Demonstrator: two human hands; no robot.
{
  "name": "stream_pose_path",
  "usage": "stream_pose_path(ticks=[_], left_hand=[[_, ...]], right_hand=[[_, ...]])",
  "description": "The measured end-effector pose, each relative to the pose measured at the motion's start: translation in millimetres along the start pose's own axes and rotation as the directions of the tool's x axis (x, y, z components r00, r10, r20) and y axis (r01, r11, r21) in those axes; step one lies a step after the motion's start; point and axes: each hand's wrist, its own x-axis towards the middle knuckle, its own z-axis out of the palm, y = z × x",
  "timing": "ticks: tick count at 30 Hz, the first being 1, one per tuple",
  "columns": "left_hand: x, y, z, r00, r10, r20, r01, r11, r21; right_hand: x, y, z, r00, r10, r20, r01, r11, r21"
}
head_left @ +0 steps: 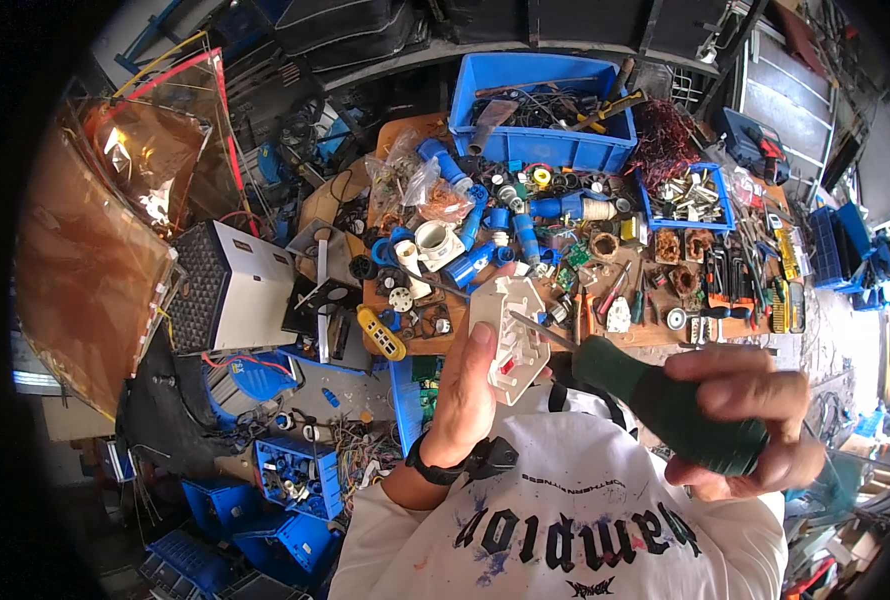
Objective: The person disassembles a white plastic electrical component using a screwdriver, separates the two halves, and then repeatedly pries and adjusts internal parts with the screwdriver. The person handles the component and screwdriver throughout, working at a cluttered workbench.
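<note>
My left hand (pixel 468 395) grips a white plastic housing (pixel 513 352) by its left side, thumb along the edge, its open inside turned toward me. Ribs and a small red part show within the housing. My right hand (pixel 750 420) is wrapped round the thick dark green handle of a screwdriver (pixel 670 405). The screwdriver's metal shaft points up and left, with its tip at the inside of the housing; whether it touches a screw I cannot tell. Both hands are held up in front of my chest, before the near edge of the workbench.
The wooden workbench (pixel 420 345) is crowded with blue connectors, tools and loose parts. At its back stands a large blue bin (pixel 545 152), with a smaller blue tray (pixel 730 215) of metal pieces nearby. A yellow power strip (pixel 381 334) lies at the left edge. Blue crates (pixel 295 545) stand lower left.
</note>
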Motion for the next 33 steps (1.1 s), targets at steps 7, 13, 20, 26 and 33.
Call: stream_pose_path(ticks=[7, 13, 20, 26, 33], left_hand=[[-1, -3, -6, 0.999, -0.005, 0.045, 0.006, 0.999, -0.035], [1, -2, -5, 1.0, -0.012, 0.021, 0.013, 1.0, -0.028], [4, 0, -10, 1.0, -0.013, 0.014, 0.014, 0.993, -0.113], [7, -3, -11, 1.0, -0.013, 0.02, 0.015, 0.993, -0.117], [9, -1, -13, 1.0, 0.019, 0.011, -0.018, 0.996, -0.085]], right_hand=[[-2, 1, 9, 0.983, 0.173, -0.061, -0.168, 0.983, 0.078], [-5, 2, 0, 0.998, 0.05, -0.023, -0.051, 0.998, -0.045], [2, 4, 13, 0.989, 0.122, -0.079, -0.116, 0.99, 0.076], [3, 6, 3, 0.998, 0.064, -0.025, -0.067, 0.988, -0.14], [4, 14, 1, 0.999, 0.04, 0.006, -0.04, 0.998, -0.055]])
